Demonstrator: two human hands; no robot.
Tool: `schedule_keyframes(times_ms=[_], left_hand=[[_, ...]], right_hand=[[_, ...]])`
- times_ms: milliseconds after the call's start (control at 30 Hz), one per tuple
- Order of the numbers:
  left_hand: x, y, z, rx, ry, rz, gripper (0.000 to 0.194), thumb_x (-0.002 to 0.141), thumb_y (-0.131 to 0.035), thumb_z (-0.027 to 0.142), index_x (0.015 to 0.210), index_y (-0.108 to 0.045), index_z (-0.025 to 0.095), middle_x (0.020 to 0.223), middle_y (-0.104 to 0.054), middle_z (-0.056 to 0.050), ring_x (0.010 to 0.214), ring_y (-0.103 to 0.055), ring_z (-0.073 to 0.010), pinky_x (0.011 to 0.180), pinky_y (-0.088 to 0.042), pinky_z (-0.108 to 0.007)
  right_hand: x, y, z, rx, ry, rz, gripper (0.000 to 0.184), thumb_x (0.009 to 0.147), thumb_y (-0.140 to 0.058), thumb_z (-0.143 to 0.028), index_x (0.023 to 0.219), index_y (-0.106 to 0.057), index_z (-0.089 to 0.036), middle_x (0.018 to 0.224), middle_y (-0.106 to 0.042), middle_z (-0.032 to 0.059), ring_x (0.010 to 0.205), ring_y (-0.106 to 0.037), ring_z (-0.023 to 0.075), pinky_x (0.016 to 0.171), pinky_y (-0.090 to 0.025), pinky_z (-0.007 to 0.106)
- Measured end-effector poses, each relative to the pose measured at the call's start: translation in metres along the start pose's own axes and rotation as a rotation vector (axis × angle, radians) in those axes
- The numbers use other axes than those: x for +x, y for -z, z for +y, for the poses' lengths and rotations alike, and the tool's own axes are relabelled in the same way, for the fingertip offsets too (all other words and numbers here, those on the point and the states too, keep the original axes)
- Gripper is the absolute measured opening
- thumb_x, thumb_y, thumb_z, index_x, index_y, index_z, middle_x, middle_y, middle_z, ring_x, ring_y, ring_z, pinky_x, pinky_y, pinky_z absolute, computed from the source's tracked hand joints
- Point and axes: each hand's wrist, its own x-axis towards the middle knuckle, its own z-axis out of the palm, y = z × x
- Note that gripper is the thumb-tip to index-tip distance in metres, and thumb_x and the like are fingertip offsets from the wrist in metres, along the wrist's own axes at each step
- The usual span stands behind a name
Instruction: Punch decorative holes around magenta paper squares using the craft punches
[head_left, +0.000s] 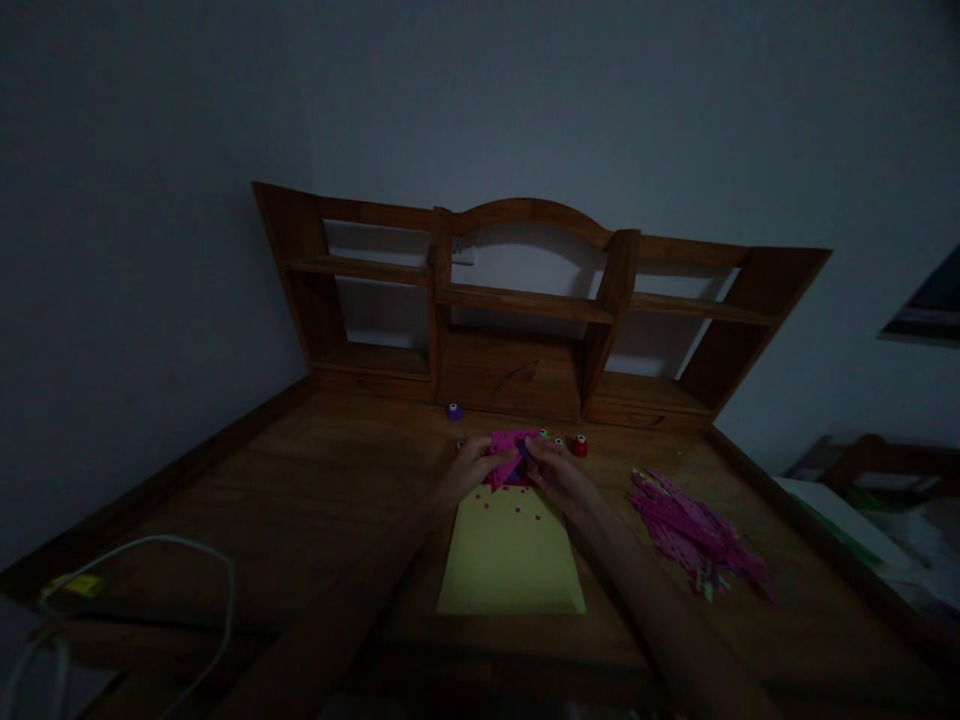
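Note:
Both my hands meet over the far end of a yellow paper sheet (510,560) on the wooden desk (315,500). My left hand (472,467) pinches the left side of a pink paper piece (510,445). My right hand (551,468) is closed on its right side, where a small dark object, too dim to name, sits at the fingertips. Small pink dots (517,505) lie scattered on the yellow sheet just below the hands.
A heap of pink paper strips (694,530) lies to the right. A small purple punch (454,411) and a red one (579,446) stand behind the hands. A wooden shelf unit (525,300) rises at the back. A white cable (187,600) loops at the left.

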Motion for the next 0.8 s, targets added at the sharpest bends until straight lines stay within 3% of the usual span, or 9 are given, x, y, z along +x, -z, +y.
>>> schedule_keyframes(times_ms=[300,433,567,667,800], left_hand=[[0.002,0.003,-0.007,0.016,-0.002,-0.039,0.028,0.074,-0.071,0.038,0.091,-0.074,0.015,0.085,-0.071,-0.007,0.078,-0.062,-0.0203,0.072,-0.049,-0.030],[0.004,0.000,-0.014,0.035,-0.019,-0.022,0.032,0.072,-0.073,0.042,0.087,-0.073,0.014,0.080,-0.070,-0.006,0.071,-0.060,-0.0183,0.069,-0.048,-0.029],[-0.001,-0.005,-0.005,0.008,-0.060,-0.051,0.041,0.077,-0.067,0.051,0.097,-0.071,0.015,0.085,-0.069,-0.005,0.078,-0.062,-0.0193,0.075,-0.047,-0.029],[-0.005,-0.006,0.003,-0.019,-0.016,0.032,0.045,0.082,-0.058,0.057,0.095,-0.069,0.016,0.082,-0.069,-0.005,0.077,-0.062,-0.0184,0.071,-0.047,-0.027],[0.000,-0.001,0.002,-0.112,0.083,0.192,0.056,0.084,-0.045,0.069,0.084,-0.067,0.016,0.069,-0.065,-0.004,0.055,-0.057,-0.0135,0.050,-0.039,-0.023]], right_hand=[[0.007,0.013,0.009,0.070,-0.024,0.027,0.020,0.064,-0.084,-0.027,0.072,-0.067,-0.019,0.068,-0.059,-0.0030,0.055,-0.045,0.0079,0.052,-0.035,0.023],[0.010,0.014,0.008,0.033,-0.029,0.081,0.024,0.060,-0.087,-0.028,0.068,-0.067,-0.017,0.061,-0.057,-0.0035,0.047,-0.038,0.0060,0.043,-0.027,0.022],[0.010,0.013,0.005,0.030,0.000,0.086,0.025,0.062,-0.086,-0.028,0.063,-0.064,-0.017,0.056,-0.053,-0.0044,0.045,-0.035,0.0051,0.039,-0.024,0.021],[0.010,0.015,0.003,0.117,0.016,0.116,0.023,0.066,-0.084,-0.029,0.069,-0.065,-0.018,0.058,-0.052,-0.0054,0.047,-0.037,0.0048,0.044,-0.034,0.018],[0.008,0.016,-0.003,0.277,0.055,0.144,0.028,0.068,-0.082,-0.039,0.076,-0.063,-0.020,0.060,-0.053,-0.0061,0.048,-0.041,0.0060,0.047,-0.039,0.018]])
